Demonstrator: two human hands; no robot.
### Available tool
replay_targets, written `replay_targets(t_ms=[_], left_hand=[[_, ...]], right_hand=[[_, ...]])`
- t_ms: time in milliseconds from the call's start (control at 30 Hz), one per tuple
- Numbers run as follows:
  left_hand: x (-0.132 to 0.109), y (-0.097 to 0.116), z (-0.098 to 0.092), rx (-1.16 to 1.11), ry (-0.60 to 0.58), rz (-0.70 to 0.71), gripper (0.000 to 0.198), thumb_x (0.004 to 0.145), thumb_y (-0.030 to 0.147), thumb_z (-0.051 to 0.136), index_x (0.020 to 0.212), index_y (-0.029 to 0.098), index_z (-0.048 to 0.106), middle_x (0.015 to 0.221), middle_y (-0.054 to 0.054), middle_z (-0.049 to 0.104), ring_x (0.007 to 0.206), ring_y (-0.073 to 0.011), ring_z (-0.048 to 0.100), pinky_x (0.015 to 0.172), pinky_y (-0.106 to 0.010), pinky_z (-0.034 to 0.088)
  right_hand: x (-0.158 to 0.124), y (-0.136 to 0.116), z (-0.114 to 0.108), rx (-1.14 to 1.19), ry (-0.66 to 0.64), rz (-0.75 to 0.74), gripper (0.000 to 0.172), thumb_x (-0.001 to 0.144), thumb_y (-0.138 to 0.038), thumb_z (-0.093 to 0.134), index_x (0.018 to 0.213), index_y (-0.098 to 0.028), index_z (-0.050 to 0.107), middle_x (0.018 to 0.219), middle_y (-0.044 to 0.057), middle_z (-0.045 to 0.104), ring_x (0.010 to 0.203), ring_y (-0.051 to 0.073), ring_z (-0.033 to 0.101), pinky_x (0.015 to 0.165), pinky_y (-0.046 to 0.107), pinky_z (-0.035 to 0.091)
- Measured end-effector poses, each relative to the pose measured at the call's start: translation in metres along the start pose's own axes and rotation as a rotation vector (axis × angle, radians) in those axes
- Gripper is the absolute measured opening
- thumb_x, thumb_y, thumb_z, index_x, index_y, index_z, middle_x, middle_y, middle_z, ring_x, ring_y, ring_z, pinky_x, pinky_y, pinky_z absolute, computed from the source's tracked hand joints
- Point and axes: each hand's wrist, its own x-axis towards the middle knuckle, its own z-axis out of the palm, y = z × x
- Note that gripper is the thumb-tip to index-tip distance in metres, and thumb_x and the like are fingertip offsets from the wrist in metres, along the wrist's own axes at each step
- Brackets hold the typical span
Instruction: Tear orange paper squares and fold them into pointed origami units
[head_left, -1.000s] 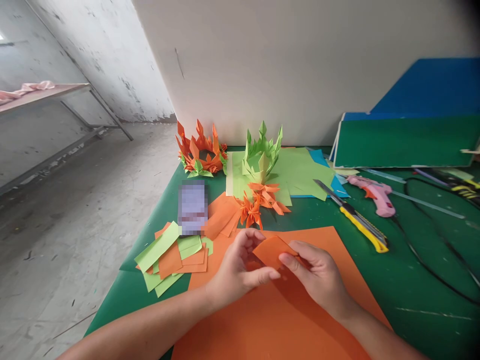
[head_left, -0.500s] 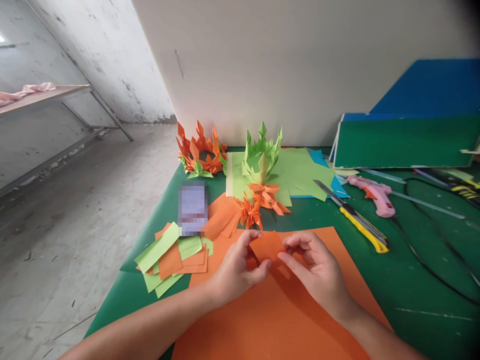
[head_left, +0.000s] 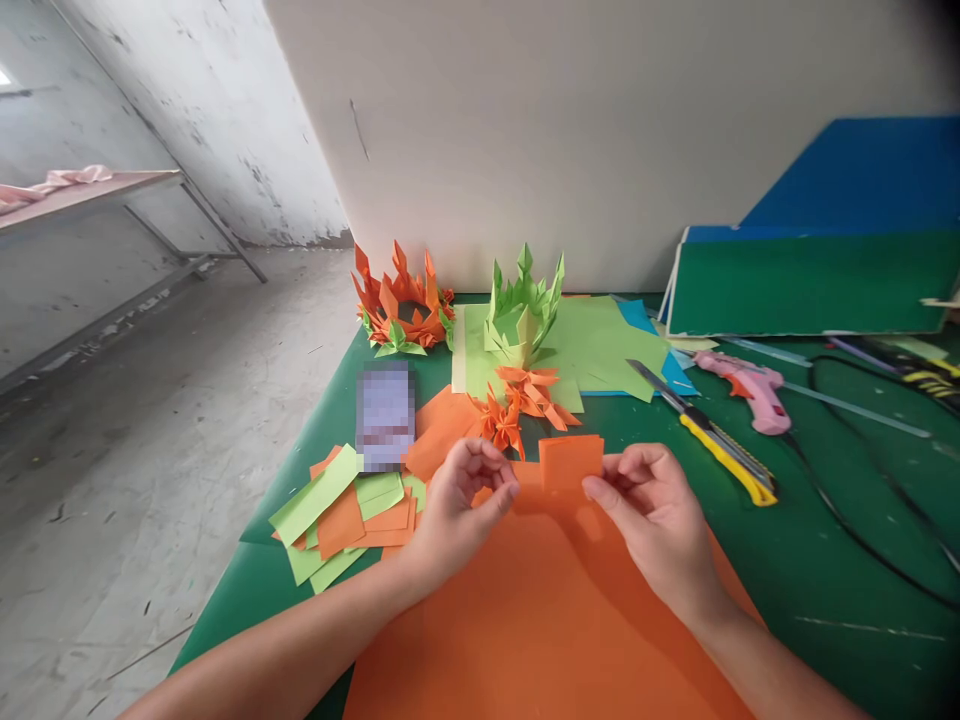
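A small folded piece of orange paper [head_left: 571,463] is upright above the large orange sheet [head_left: 540,620]. My right hand [head_left: 660,530] pinches it by its right edge between thumb and fingers. To the left, separated from the paper by a gap, is my left hand [head_left: 465,510], loosely curled and holding nothing, thumb close to the fingertips. Just beyond the hands lie orange paper flowers [head_left: 501,415]. Cut orange and green paper pieces [head_left: 341,515] are heaped beside my left forearm.
At the back of the green table stand an orange paper crown [head_left: 401,300] and a green paper crown [head_left: 525,310], the latter on green sheets [head_left: 607,345]. A box cutter [head_left: 720,455] and a pink glue gun [head_left: 750,390] with a trailing cord lie right. A blurred purple item [head_left: 385,415] lies left.
My left hand has let go of the orange paper and moved slightly left. My right hand has shifted right and turned the paper upright; it now shows as a folded rectangle.
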Motion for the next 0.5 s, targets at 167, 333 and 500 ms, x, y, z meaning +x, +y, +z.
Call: replay_targets(t_ms=[167,333,500], left_hand=[[0.0009,-0.0019,-0.0034,0.093,-0.012,0.053,0.011,0.09,0.025,0.063,0.092,0.021,0.053,0.088,0.0,0.057,0.078,-0.0104,0.054,0.073,-0.023,0.048],[-0.0055,-0.0008,-0.0002,0.233,-0.101,0.106,0.013,0.086,0.025,0.068,0.09,0.019,0.056,0.089,-0.002,0.057,0.077,-0.0117,0.055,0.07,-0.025,0.05],[-0.0054,-0.0019,0.0019,0.279,-0.066,0.134,0.01,0.087,0.02,0.064,0.086,0.02,0.054,0.09,-0.002,0.054,0.078,-0.0123,0.055,0.07,-0.026,0.051]], right_hand=[[0.0012,0.0011,-0.0021,-0.125,-0.027,-0.015,0.019,0.08,-0.034,0.074,0.085,-0.025,0.059,0.08,-0.001,0.06,0.071,0.012,0.061,0.064,0.021,0.054],[-0.0031,-0.002,0.0011,-0.157,-0.063,-0.014,0.017,0.081,-0.036,0.073,0.087,-0.025,0.062,0.081,0.0,0.063,0.072,0.014,0.063,0.065,0.023,0.056],[-0.005,-0.0015,0.002,-0.136,-0.11,-0.009,0.015,0.083,-0.035,0.071,0.088,-0.024,0.063,0.085,0.002,0.068,0.075,0.016,0.067,0.068,0.026,0.059]])
